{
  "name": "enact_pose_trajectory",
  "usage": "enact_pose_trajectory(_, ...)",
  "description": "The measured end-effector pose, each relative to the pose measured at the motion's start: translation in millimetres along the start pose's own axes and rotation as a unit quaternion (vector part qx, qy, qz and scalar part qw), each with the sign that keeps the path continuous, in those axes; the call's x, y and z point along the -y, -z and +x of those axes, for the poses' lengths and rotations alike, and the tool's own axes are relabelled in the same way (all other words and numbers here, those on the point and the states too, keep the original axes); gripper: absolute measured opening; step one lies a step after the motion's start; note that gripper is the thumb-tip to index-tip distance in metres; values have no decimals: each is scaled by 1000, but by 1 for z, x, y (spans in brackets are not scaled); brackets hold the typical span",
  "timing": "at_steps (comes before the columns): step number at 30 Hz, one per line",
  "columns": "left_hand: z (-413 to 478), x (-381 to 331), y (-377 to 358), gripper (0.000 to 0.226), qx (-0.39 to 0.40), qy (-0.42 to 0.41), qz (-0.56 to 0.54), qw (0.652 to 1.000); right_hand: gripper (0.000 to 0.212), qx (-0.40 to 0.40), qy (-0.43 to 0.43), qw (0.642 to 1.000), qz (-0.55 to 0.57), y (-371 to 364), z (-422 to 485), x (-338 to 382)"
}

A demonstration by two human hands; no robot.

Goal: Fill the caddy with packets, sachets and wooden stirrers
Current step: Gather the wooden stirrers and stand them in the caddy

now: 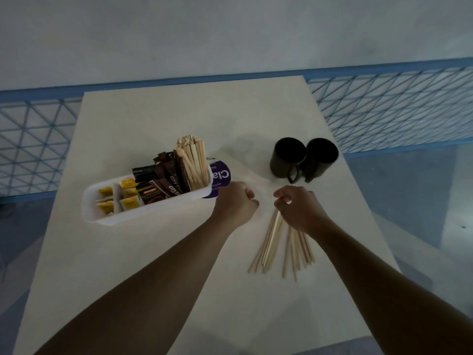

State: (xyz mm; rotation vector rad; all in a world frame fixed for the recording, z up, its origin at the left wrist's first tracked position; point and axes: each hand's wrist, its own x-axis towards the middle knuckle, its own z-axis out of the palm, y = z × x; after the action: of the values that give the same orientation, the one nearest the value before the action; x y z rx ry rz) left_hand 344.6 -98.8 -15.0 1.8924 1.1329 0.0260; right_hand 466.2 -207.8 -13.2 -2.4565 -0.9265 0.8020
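A white plastic caddy (107, 213) lies on the table at centre left. It holds yellow sachets (128, 194) at its left, dark brown packets (166, 180) in the middle and upright wooden stirrers (193, 162) at its right end. More loose wooden stirrers (271, 244) fan out on the table to the right. My right hand (297, 208) curls over their far ends and pinches a few of them. My left hand (236, 203) is curled into a fist just right of the caddy, with nothing visible in it.
Two black mugs (302, 157) stand behind my right hand. A purple and white packet (221, 176) lies behind the caddy's right end. The white table (153, 278) ends close on the right. A blue mesh railing (384, 111) runs behind.
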Motion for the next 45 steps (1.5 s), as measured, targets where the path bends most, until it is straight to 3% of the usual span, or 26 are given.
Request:
enact_pose_trajectory(7,-19,-2,-52,40,56,17,82,995,30,-28,-92,995,-12,5,-20,-56)
enact_pose_trajectory(16,-35,1,-96,60,-24,57,108,992,47,-46,-116,990,-63,-15,-30,-70)
enact_pose_trajectory(19,-37,0,-103,54,-50,59,127,989,44,-48,-116,989,-79,-23,-29,-71)
enact_pose_trajectory(24,-37,0,-104,25,-66,43,155,985,21,-38,-119,990,-62,-25,-25,-72)
enact_pose_trajectory(45,-34,3,-91,25,-14,6,204,979,5,-15,-88,996,1,-16,-19,-74)
